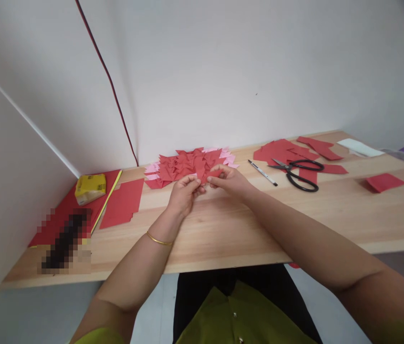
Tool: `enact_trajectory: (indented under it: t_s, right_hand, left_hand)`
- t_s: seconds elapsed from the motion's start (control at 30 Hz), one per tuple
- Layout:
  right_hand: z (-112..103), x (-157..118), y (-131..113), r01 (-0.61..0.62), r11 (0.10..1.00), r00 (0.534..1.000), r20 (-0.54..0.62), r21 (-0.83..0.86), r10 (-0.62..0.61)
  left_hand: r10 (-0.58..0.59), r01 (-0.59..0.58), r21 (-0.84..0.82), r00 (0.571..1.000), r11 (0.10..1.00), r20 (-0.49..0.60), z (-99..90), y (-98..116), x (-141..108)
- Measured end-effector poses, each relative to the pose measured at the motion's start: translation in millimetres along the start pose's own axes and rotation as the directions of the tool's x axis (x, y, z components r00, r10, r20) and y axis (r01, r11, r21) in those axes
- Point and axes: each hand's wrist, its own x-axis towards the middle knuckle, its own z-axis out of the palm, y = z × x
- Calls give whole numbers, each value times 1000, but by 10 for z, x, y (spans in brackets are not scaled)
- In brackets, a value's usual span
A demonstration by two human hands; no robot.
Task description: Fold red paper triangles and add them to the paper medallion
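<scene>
While both hands meet over the middle of the wooden table [223, 229], they pinch one small folded red paper piece [207, 176] between them. The left hand [184, 193], a thin gold bangle [159, 240] on its wrist, has its fingers closed on the piece's left edge; the right hand [231, 180] grips the right edge with thumb and fingertips drawn together. The piece is held just above the tabletop, right in front of a spread pile of folded red and pink paper triangles [187, 165] lying near the wall. To the right of the hands a pen [262, 172] lies at a slant, then black scissors [300, 173] resting partly on loose red paper sheets [288, 150], with a single red square [384, 182] farther right and a white slip [359, 147] near the back edge. To the left lie more red sheets [123, 203] and a yellow packet [90, 188] on red paper by the corner.
</scene>
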Motion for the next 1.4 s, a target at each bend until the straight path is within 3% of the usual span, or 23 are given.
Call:
enact_trajectory:
  t_s: [0.2,0.8,1.17,1.4]
  right_hand:
    - [-22,-32,-83,59,995,998,14,-84,-58]
    - [-40,2,-5,156,987,986,59,-37,-154]
    - [-37,-25,-49,1,995,998,70,-96,5]
    - [-45,-24,-61,-7,992,998,57,-129,15]
  left_hand:
    - [-25,23,45,998,999,60,-39,6,-8]
    - [-25,23,21,996,1000,83,-8,-6,-25]
    - [43,-49,157,998,986,42,14,13,-25]
    - [-11,3,120,998,993,66,5,8,-34]
